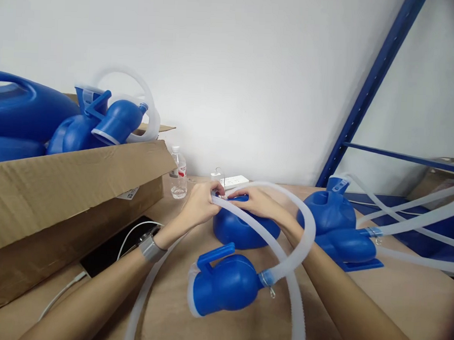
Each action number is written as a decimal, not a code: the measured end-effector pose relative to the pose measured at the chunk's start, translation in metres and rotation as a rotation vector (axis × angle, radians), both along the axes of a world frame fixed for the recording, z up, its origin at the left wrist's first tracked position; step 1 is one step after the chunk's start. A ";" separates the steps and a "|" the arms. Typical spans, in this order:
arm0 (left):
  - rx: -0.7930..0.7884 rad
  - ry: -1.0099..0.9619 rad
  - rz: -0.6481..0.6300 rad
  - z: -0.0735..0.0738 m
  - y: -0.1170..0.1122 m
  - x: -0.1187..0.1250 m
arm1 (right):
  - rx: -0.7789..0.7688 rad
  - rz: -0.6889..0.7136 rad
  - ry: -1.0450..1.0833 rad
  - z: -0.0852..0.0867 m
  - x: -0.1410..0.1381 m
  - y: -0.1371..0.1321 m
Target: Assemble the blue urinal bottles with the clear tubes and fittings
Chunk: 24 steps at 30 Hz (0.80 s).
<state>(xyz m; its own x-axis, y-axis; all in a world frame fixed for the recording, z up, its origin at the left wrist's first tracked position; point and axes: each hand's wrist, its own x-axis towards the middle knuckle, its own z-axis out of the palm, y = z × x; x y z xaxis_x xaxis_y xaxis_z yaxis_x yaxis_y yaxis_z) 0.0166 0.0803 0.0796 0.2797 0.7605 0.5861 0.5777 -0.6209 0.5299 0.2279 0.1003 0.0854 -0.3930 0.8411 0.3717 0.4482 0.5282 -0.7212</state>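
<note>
My left hand (202, 201) is closed around the end of a ribbed translucent hose (247, 219), at the top of a round blue plastic bottle (237, 231). On the bottle's top my right hand (256, 202) has its fingers bent and the thumb close to them, meeting the left fingertips. The joint between hose and bottle is mostly hidden by the fingers. In front lies a blue urinal head (226, 286) with a handle and a pale rim. A hose is fitted on its narrow neck, where a small metal clip (272, 292) hangs.
At left stands a cardboard box (77, 182) full of blue bottles, with a black phone (112, 250) and white cable by it. Behind are a water bottle (179, 172) and a power strip (234, 181). Another blue bottle set (334, 221) lies right, before a blue rack (364, 96).
</note>
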 end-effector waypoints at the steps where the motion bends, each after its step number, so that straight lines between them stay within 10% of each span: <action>1: -0.007 -0.035 0.009 0.000 0.000 0.001 | -0.022 0.037 -0.040 0.000 0.000 0.001; 24: -0.054 -0.205 0.189 -0.004 -0.001 0.017 | -0.071 -0.056 0.045 -0.012 -0.002 0.007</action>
